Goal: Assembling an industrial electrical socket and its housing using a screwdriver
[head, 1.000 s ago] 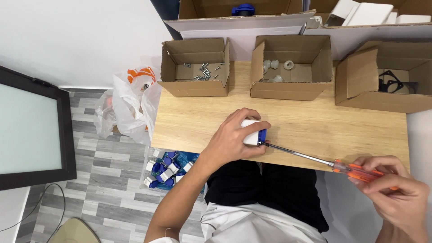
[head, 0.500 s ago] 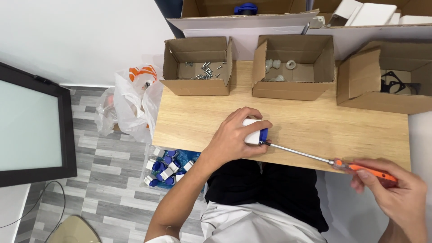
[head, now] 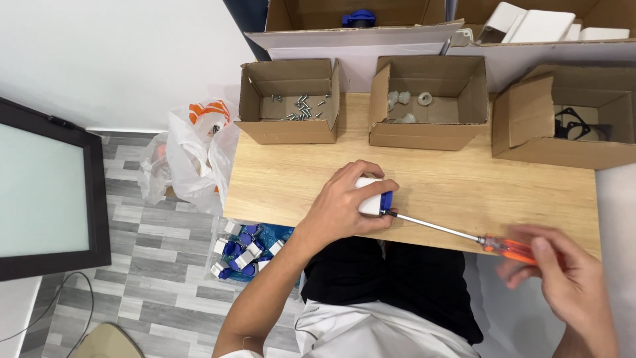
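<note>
Left hand (head: 346,202) is clamping the small white-and-blue plastic block (head: 372,201) on the light wooden surface (head: 464,179); right hand (head: 563,278), at 4 o'clock, is gripping the orange-handled screwdriver (head: 464,233).

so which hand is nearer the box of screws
Left. The left hand rests on the table just below the box of screws; the right hand is far off by the table's right corner.

Bright, even overhead light is washing the surface (head: 464,185); shadows are staying soft. The right hand (head: 563,278) is blurring with motion, near right.
</note>
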